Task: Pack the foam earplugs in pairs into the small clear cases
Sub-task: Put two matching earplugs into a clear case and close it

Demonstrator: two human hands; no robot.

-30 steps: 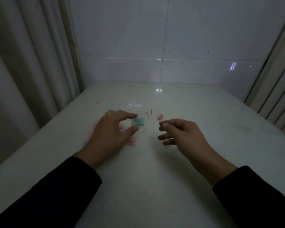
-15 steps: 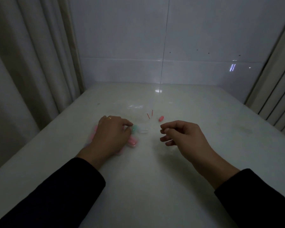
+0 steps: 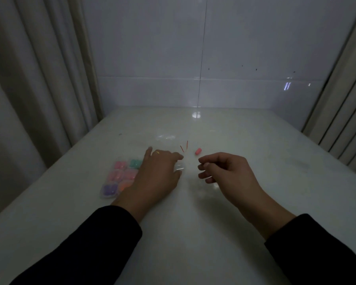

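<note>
Loose pink earplug (image 3: pixel 198 151) lies just beyond both hands, long axis tilted up-right; left hand (image 3: pixel 159 173) grips a clear case (image 3: pixel 180 166), right hand (image 3: pixel 226 171) loosely curled, empty.

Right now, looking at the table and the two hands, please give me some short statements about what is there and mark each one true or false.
1. A single pink earplug lies loose on the table, beyond the right hand. True.
2. The packed cases sit to the right of the right hand. False: they are at the left, partly under the left hand.
3. The left hand holds a small clear case between thumb and fingers. True.
4. The right hand is pinching the pink earplug. False: the earplug lies apart from it, and nothing can be seen in its loosely curled fingers.
5. Both sleeves are white. False: they are dark.
</note>
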